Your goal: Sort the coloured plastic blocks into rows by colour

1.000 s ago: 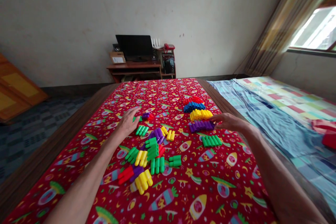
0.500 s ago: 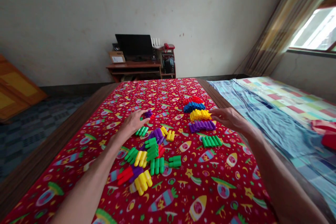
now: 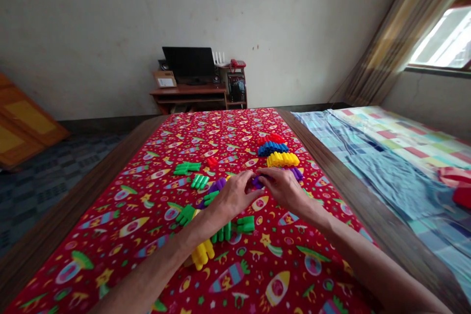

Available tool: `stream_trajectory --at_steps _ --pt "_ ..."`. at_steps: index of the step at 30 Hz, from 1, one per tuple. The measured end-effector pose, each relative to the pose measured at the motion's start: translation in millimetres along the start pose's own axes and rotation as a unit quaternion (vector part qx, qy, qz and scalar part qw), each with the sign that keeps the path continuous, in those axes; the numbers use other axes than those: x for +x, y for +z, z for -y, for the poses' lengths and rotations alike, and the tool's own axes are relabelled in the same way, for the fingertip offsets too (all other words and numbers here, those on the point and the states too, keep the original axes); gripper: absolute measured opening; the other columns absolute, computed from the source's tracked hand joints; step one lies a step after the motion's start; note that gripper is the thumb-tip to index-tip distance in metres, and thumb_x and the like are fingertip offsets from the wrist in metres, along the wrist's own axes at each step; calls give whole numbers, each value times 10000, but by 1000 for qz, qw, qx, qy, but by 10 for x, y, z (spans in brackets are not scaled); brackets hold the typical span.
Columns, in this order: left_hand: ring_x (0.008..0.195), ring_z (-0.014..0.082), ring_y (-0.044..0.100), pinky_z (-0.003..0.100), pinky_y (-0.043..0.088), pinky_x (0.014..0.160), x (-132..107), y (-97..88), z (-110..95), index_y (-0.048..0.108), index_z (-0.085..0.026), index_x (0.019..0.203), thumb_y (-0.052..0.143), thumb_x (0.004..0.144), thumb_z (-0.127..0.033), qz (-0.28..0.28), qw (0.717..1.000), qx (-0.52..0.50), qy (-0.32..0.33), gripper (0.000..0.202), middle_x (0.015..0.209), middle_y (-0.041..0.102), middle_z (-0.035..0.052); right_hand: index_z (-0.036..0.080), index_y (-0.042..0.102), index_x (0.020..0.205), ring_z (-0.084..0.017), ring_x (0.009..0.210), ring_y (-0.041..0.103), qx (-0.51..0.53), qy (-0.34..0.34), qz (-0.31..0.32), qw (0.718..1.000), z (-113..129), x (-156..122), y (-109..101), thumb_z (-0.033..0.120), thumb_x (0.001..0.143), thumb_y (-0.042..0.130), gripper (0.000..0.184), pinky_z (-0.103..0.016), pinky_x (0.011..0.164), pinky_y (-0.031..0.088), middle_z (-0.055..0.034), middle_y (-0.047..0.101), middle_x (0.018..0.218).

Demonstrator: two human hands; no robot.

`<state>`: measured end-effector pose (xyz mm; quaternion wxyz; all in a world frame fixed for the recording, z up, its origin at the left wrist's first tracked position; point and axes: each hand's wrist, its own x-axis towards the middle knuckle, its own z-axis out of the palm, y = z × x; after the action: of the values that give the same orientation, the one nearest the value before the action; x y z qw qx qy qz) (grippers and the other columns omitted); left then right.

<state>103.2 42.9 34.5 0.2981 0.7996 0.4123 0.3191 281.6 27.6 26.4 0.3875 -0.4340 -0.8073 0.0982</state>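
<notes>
The left hand (image 3: 235,192) and the right hand (image 3: 284,187) were positioned close together near the centre of the frame, with fingertips facing. A purple block (image 3: 256,183) was located between them, at the right end of the left hand's fingertips and directly left of the right hand's fingertips. The right thumb and fingers were clamped on this block. The left fingertips reached its near side, with the thumb spread lower; whether they gripped it could not be determined.

A purple row (image 3: 296,173) was located just behind the right hand, partly covered by it. Beyond it, toward the upper edge of the red cloth (image 3: 279,255), a yellow row (image 3: 283,159), a blue row (image 3: 273,149) and a red row (image 3: 270,140) were arranged in succession. Green blocks (image 3: 187,168) were located left of centre, well apart from both hands.
</notes>
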Motion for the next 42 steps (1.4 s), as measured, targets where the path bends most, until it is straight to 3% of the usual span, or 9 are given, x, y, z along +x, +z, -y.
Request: stream_trajectory --at_steps 3,6,10,14,19,24,29,37,42 --pt "570 149 560 262 418 564 10 -12 50 630 -174 817 651 799 -535 92 984 -143 -61 362 618 606 -6 187 691 1078 -161 710 686 34 18 13 999 -54 5 -49 192 908 544 225 -243 646 514 -50 744 842" --pt "533 126 547 248 410 540 30 -18 123 622 -152 767 678 761 -583 138 950 -255 -116 435 568 591 -15 192 657 1149 -168 786 685 25 -24 14 999 -29 5 -100 208 935 515 258 -267 703 529 -66 734 926" --pt "594 133 604 248 462 587 29 18 142 623 -142 816 769 671 -583 86 922 -340 -163 486 651 646 2 157 595 1206 -236 1021 622 -57 -91 34 994 75 -8 -104 219 937 527 284 -368 846 523 -155 641 1165" --pt "676 152 657 279 522 668 19 67 131 623 -137 882 805 623 -587 71 900 -393 -173 550 790 685 33 150 622 1116 -215 878 618 -122 -98 75 985 123 19 -66 173 923 533 213 -353 779 519 -125 663 1007" --pt "684 166 667 287 528 675 43 9 167 636 -148 775 695 731 -623 69 938 -314 -132 481 744 679 32 168 617 1211 -232 989 642 -139 -70 78 985 -73 90 -384 163 894 556 323 -350 836 510 -125 689 1096" --pt "700 168 674 272 530 658 69 -152 167 660 -157 817 662 799 -515 41 954 -280 -98 359 755 696 32 161 659 1203 -237 905 685 -167 13 129 977 -614 23 -903 265 866 611 356 -318 777 512 -128 720 1054" --pt "692 145 670 255 532 665 75 -166 169 656 -145 816 665 800 -447 40 949 -300 -87 302 752 696 35 190 715 1136 -184 702 683 -165 60 188 966 -983 -50 -986 235 835 627 317 -251 639 485 -75 750 865" --pt "709 167 696 275 559 672 99 -168 276 647 -148 858 547 864 -406 53 974 -216 -35 277 765 712 44 195 708 1156 -157 722 687 -142 55 223 963 -885 -8 -927 216 829 621 339 -223 660 495 -59 761 913" --pt "835 185 698 283 548 784 76 -328 254 685 -189 960 483 892 -303 61 997 28 26 242 920 748 47 171 700 1148 -162 727 694 -131 32 175 975 -789 -4 -980 270 902 545 306 -230 646 487 -82 756 931"
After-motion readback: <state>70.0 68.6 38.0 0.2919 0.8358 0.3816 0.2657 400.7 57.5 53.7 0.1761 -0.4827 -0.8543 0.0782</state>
